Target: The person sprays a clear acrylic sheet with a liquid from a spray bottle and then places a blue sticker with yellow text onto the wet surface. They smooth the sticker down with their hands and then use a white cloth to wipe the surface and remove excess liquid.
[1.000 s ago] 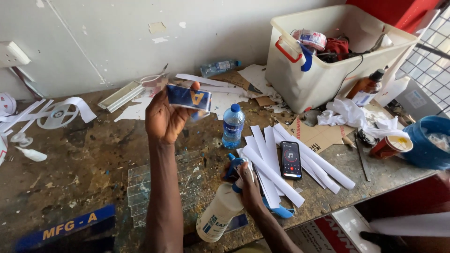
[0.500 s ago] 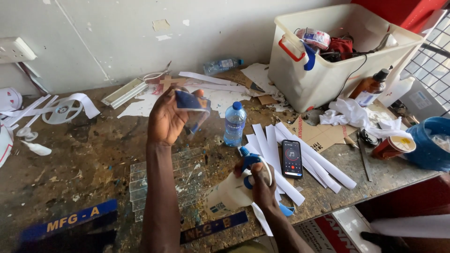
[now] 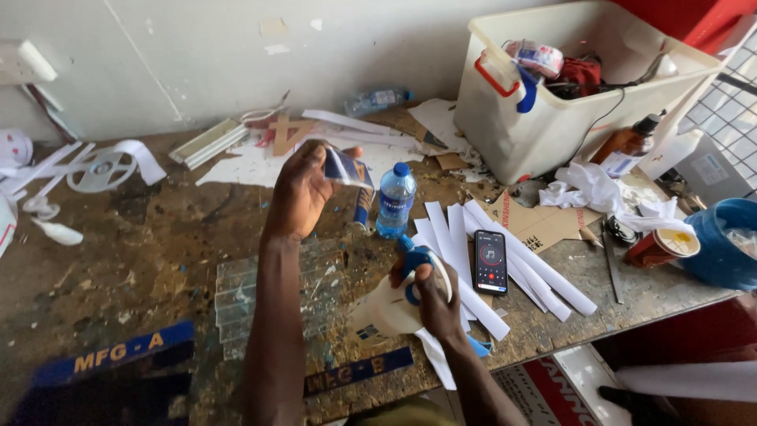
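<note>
Holding a small blue-faced piece (image 3: 341, 167) raised in the closed left grip (image 3: 303, 189), the right grip (image 3: 430, 296) clasps a spray bottle (image 3: 394, 304) above the counter (image 3: 142, 252), its nozzle aimed at the piece, spraying apparently unfinished.

The left hand (image 3: 303, 189) is raised ahead of the body at the end of a long, nearly straight forearm that runs up from the bottom edge of the view. Its back faces the camera, the wrist is bent slightly, and the fingers and thumb are curled closed in a pinch at the top right. The right hand (image 3: 434, 296) sits lower and closer in, its forearm coming up from the lower right. Its fingers are wrapped closed, knuckles up, index finger hooked forward.
</note>
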